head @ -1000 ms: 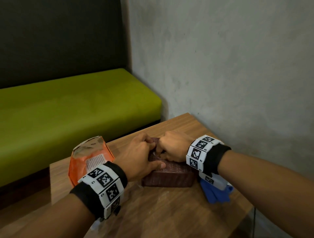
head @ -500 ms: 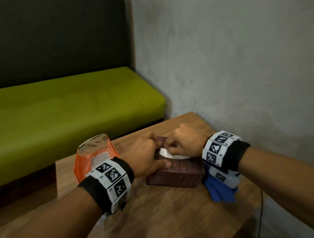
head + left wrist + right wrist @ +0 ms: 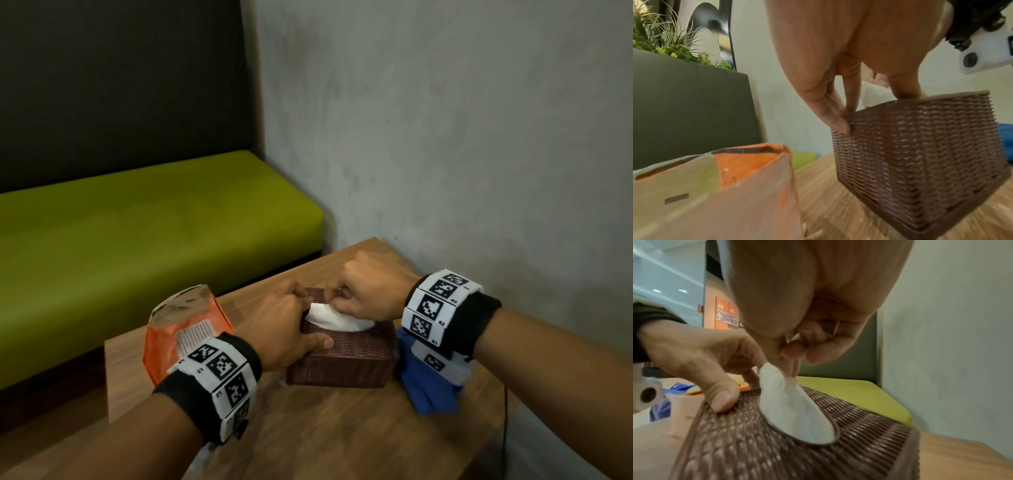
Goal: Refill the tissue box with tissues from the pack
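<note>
A brown woven tissue box (image 3: 346, 358) (image 3: 920, 146) (image 3: 818, 451) stands on the wooden table (image 3: 342, 438). A white tissue (image 3: 334, 317) (image 3: 789, 404) (image 3: 872, 95) sticks up out of the oval slot in its lid. My right hand (image 3: 368, 291) (image 3: 797, 350) pinches the tissue's top and holds it above the box. My left hand (image 3: 291, 329) (image 3: 838, 116) grips the box's left end, thumb pressed on the lid and fingers down its side. The orange tissue pack (image 3: 181, 329) (image 3: 715, 186) stands open just left of the box.
A blue cloth (image 3: 428, 387) lies on the table right of the box, under my right wrist. A grey wall (image 3: 462, 154) runs close along the table's right side. A green bench seat (image 3: 137, 240) lies beyond the table's far edge.
My right hand has risen from the lid and drawn a white tissue up through the slot. My left hand has stayed on the box.
</note>
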